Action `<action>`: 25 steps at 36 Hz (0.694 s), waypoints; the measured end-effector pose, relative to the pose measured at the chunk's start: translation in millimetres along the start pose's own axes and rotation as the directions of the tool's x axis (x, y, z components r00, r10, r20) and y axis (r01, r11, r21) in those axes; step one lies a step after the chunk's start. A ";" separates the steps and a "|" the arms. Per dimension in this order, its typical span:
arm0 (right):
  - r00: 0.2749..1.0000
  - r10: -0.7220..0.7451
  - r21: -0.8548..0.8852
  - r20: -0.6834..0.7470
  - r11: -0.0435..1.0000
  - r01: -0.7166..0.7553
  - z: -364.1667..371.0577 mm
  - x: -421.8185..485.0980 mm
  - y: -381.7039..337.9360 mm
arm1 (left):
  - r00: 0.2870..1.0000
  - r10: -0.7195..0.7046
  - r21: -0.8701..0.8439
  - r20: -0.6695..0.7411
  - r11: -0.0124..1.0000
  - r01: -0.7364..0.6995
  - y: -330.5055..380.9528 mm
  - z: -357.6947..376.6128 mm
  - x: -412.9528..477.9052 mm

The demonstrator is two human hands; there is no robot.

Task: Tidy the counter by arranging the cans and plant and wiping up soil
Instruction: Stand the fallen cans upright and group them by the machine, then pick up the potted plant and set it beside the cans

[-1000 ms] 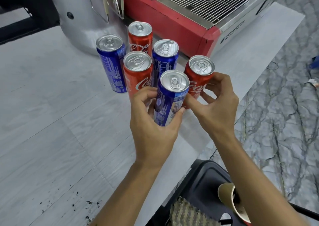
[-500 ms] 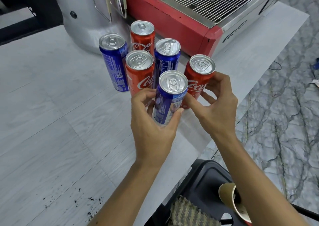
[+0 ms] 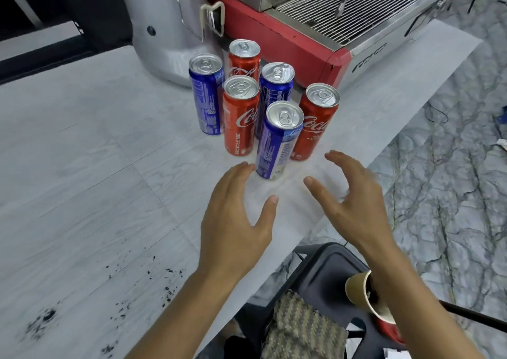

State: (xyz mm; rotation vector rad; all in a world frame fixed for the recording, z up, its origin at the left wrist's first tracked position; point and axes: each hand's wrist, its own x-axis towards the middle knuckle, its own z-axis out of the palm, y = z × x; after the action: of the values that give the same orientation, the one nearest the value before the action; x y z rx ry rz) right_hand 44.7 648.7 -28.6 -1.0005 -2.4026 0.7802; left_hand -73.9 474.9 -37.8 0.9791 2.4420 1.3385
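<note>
Grips nothing with either hand: left hand (image 3: 233, 221) spread open just beside the front blue can (image 3: 275, 144), right hand (image 3: 356, 207) loosely curved near it. Stands upright on the grey counter (image 3: 96, 153) against five other cans (image 3: 240, 117); soil specks (image 3: 45, 316) lower left.

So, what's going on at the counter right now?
A person is arranging six cans, which stand upright in a cluster on the counter. The left hand and right hand are open, flanking the front blue can and gripping nothing. Soil specks lie unwiped nearer the camera.
</note>
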 end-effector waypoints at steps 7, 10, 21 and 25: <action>0.982 -0.093 -0.093 0.163 0.990 0.109 -8.1 -44.1 -27.4 | 0.990 0.002 0.121 0.142 0.992 -0.019 -11.0 -36.3 -23.0; 0.966 -0.136 -0.106 0.219 0.981 0.162 -8.9 -61.7 -42.3 | 0.987 0.001 0.161 0.161 0.987 -0.028 -15.0 -53.6 -34.8; 0.896 -0.266 -0.057 0.356 0.951 0.305 15.2 -126.5 -110.8 | 0.991 -0.046 0.322 0.123 0.947 0.004 -36.1 -126.6 -106.8; 0.847 -0.336 -0.014 0.411 0.927 0.374 36.4 -149.6 -138.1 | 0.993 -0.094 0.373 0.067 0.926 0.063 -49.2 -162.2 -138.6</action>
State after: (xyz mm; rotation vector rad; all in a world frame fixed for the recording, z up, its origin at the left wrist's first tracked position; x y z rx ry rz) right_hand 52.0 445.2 7.8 -0.4179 -2.8844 0.7984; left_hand -64.2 258.8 -4.0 0.9777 2.6923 0.8050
